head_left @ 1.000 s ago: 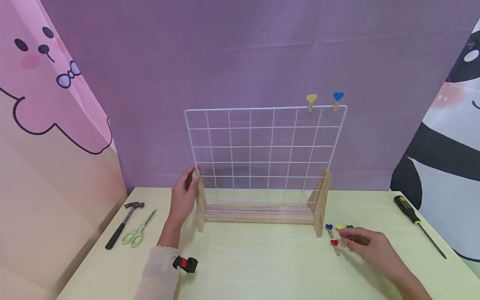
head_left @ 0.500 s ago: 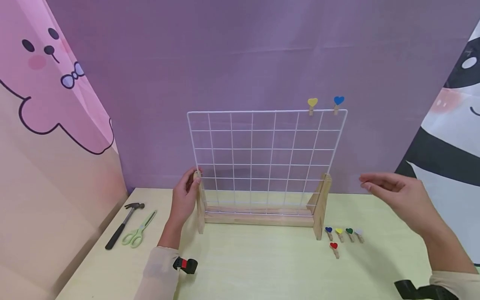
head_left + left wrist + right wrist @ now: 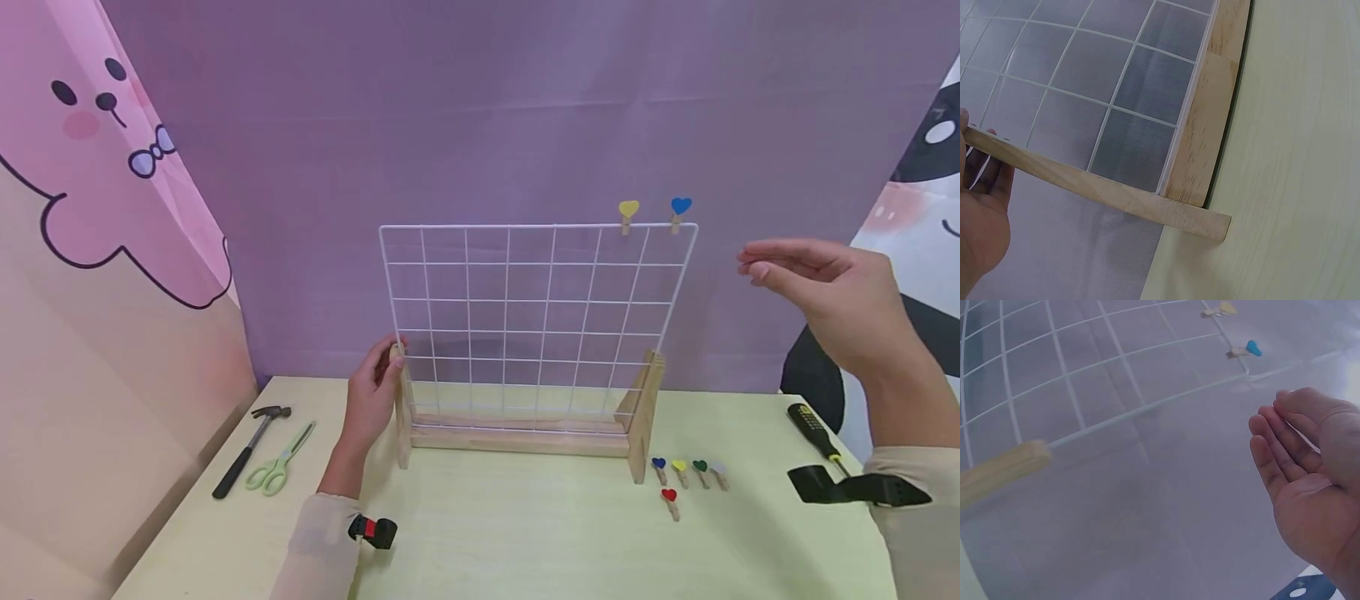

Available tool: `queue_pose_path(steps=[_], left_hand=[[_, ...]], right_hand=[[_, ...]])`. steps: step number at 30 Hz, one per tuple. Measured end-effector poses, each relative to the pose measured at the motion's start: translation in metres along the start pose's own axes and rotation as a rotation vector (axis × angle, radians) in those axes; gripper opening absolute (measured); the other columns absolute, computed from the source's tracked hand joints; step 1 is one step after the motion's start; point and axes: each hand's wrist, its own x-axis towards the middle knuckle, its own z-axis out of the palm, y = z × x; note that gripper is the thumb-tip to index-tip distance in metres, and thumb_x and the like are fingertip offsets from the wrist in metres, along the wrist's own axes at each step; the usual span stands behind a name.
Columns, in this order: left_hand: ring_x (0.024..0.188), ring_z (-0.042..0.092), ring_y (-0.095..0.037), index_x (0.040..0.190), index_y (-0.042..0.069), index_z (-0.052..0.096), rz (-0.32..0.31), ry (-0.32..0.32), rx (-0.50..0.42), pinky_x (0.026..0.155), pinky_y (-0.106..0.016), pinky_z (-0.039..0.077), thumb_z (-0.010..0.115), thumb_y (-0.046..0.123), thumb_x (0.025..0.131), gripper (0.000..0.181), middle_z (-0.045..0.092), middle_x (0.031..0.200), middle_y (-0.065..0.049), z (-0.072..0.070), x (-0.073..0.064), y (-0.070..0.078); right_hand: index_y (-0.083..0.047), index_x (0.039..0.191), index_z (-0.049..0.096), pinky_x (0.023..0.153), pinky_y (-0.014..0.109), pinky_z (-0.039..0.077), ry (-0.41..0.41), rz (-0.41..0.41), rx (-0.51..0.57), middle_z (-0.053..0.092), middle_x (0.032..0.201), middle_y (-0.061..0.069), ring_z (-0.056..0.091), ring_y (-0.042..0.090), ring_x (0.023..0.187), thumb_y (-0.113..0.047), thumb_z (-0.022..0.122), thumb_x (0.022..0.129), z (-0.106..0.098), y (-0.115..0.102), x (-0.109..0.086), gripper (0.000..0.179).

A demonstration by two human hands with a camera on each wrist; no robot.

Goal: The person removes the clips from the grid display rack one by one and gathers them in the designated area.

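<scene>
A white wire grid [image 3: 547, 225] stands upright in a wooden stand [image 3: 517, 440]. My left hand [image 3: 371, 400] grips the top of the stand's left upright, thumb in front and fingers behind; the left wrist view shows the same wooden upright [image 3: 1085, 181]. Raised in the air right of the grid, my right hand [image 3: 840, 292] holds nothing, its fingers loosely bent with a gap to the thumb. On the grid's top bar sit a yellow heart clothespin [image 3: 628, 207] and, nearer the corner, a blue heart clothespin [image 3: 681, 206].
Several heart clothespins lie right of the stand: a red one [image 3: 669, 495] in front, and dark blue [image 3: 658, 463], yellow [image 3: 679, 466], green [image 3: 700, 466] and pale ones behind. A hammer [image 3: 251, 450] and scissors [image 3: 281, 460] lie left, a screwdriver [image 3: 813, 429] right.
My right hand has risen from the clothespins on the table to beside the grid's upper right corner. My left hand has stayed on the upright. The view has shifted slightly.
</scene>
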Motion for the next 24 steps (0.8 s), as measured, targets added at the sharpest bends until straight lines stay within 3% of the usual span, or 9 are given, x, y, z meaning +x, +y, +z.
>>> queue_pose_path(steps=[6,13,21,24], left_hand=[[0.124,0.060,-0.019,0.145,0.001,0.055,-0.009,-0.003,0.003,0.097,-0.006,0.047,0.057,0.017,0.107,0.041,0.063,0.140,-0.021,0.001,0.000,0.001],[0.125,0.061,-0.023,0.145,0.003,0.055,-0.014,0.002,0.023,0.098,-0.006,0.047,0.057,0.017,0.107,0.041,0.064,0.140,-0.019,0.000,0.000,0.001],[0.124,0.061,-0.025,0.144,0.003,0.056,-0.009,0.007,0.024,0.098,-0.007,0.047,0.057,0.017,0.107,0.039,0.064,0.139,-0.020,0.000,0.001,0.001],[0.124,0.061,-0.024,0.144,0.005,0.057,-0.013,0.008,0.020,0.098,-0.007,0.047,0.057,0.017,0.107,0.039,0.065,0.139,-0.019,-0.001,0.001,0.001]], right_hand=[[-0.012,0.137,0.067,0.096,-0.001,0.042,0.039,-0.005,0.037,0.071,0.113,-0.026,0.062,-0.009,0.109,-0.022,0.068,0.101,-0.002,-0.022,0.021,0.037],[-0.007,0.136,0.067,0.103,0.003,0.041,0.059,-0.054,0.157,0.073,0.115,-0.016,0.065,-0.002,0.109,-0.014,0.068,0.100,-0.005,-0.035,0.041,0.036],[0.005,0.131,0.067,0.111,0.011,0.041,-0.005,-0.078,0.579,0.076,0.114,0.002,0.069,0.012,0.106,-0.002,0.073,0.094,-0.001,-0.045,0.058,0.038],[0.006,0.130,0.067,0.107,0.010,0.045,-0.037,-0.090,0.563,0.077,0.113,0.002,0.070,0.012,0.106,-0.002,0.073,0.094,0.003,-0.052,0.064,0.038]])
